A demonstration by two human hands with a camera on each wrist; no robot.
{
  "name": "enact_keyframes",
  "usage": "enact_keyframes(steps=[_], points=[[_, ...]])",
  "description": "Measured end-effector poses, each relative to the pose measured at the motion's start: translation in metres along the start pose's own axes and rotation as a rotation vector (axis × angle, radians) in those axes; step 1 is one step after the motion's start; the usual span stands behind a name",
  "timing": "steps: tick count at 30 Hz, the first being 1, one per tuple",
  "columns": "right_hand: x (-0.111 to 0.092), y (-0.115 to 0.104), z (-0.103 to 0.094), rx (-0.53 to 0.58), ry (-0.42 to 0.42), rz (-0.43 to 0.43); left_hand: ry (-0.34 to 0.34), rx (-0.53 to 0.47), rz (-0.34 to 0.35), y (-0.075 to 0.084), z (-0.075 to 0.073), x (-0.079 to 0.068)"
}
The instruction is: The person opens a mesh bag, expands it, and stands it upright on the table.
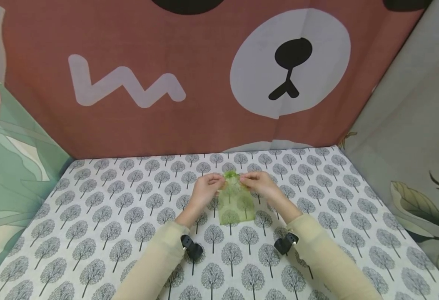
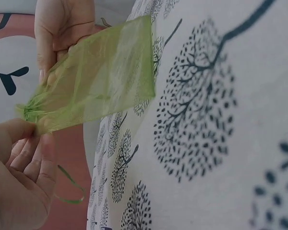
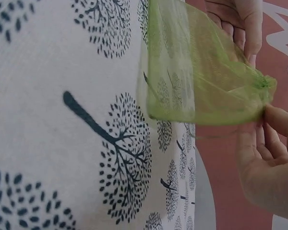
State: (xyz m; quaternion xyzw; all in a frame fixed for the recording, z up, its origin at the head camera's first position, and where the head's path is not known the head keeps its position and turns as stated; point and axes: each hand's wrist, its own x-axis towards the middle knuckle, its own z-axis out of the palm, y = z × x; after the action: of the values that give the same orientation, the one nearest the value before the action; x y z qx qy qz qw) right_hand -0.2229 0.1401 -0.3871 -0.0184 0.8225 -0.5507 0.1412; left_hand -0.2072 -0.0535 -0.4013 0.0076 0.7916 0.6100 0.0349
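A sheer green drawstring pouch (image 1: 237,204) hangs between both hands over the tree-print cloth, its neck gathered and ruffled at the top. My left hand (image 1: 206,187) pinches one side of the neck between thumb and fingers. On the opposite side, my right hand (image 1: 263,186) pinches the neck in the same way. The left wrist view shows the see-through pouch (image 2: 96,72) hanging flat, with its bottom edge close to the cloth. A loop of thin green ribbon (image 2: 72,189) dangles below the left hand there. Nothing solid shows inside the pouch.
A white cloth (image 1: 129,233) printed with dark trees covers the table. Behind it stands a reddish-brown curtain (image 1: 204,125) with a bear's muzzle design. Leaf-patterned fabric hangs at the left (image 1: 17,146) and right (image 1: 410,125). Both wrists wear small black cameras.
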Motion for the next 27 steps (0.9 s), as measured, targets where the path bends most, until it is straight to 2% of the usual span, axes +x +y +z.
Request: enact_keyframes(steps=[4,10,17,27], points=[[-0.0003,0.0015,-0.0006,0.021,0.004,-0.002,-0.007,0.001,-0.013,-0.0006,-0.0008,-0.0011],[0.0000,0.0011,-0.0004,0.050,0.005,-0.048,0.002,-0.029,0.007,-0.0014,-0.0017,-0.0018],[-0.0023,0.0010,0.0014,0.046,0.036,-0.059,-0.007,-0.065,-0.037,-0.0017,-0.0012,-0.0031],[-0.0004,0.0010,-0.0001,0.071,0.069,-0.070,0.004,-0.115,-0.040,0.0032,-0.0049,-0.0047]])
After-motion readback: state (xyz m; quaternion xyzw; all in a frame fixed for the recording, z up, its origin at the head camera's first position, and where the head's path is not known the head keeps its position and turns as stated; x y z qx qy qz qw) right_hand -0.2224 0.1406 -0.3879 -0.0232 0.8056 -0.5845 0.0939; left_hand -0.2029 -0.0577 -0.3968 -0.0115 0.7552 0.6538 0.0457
